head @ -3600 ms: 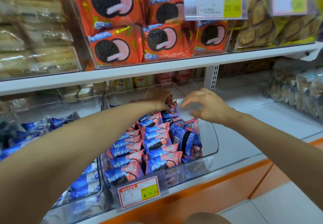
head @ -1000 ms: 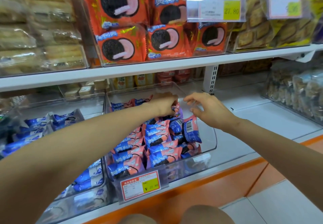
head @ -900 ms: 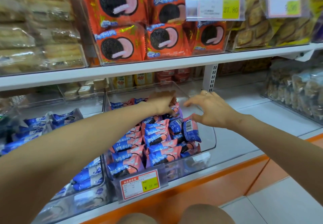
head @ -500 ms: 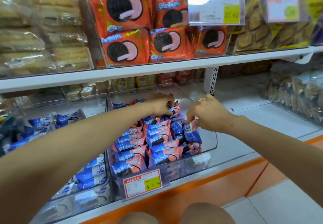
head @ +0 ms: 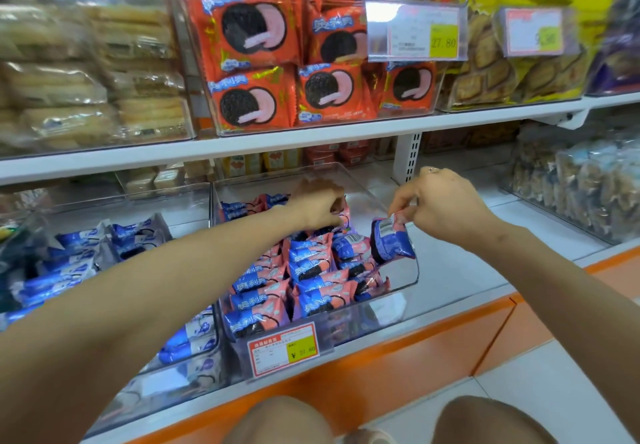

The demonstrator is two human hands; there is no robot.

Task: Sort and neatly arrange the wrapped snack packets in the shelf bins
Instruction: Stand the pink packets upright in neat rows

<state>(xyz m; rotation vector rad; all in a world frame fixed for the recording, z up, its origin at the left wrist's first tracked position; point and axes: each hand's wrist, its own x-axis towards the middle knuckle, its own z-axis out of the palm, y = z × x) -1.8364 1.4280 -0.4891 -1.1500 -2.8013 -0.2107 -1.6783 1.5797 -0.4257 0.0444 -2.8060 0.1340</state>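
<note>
- On the lower shelf (head: 478, 270), a clear bin (head: 415, 279) holds pink-and-blue snack packets (head: 311, 270) standing in rows behind a price tag (head: 282, 348).
- The right hand (head: 440, 204) is over the bin's right side. Its grip is a tight pinch of thumb and fingertips on the top edge of a blue packet (head: 391, 241), which hangs lifted just beside the rows, barcode side showing.
- The left hand (head: 318, 210) reaches to the back of the rows, its grip curled down around a rear packet (head: 343, 217).
- Orange cookie packs (head: 256, 56) fill the shelf above.
</note>
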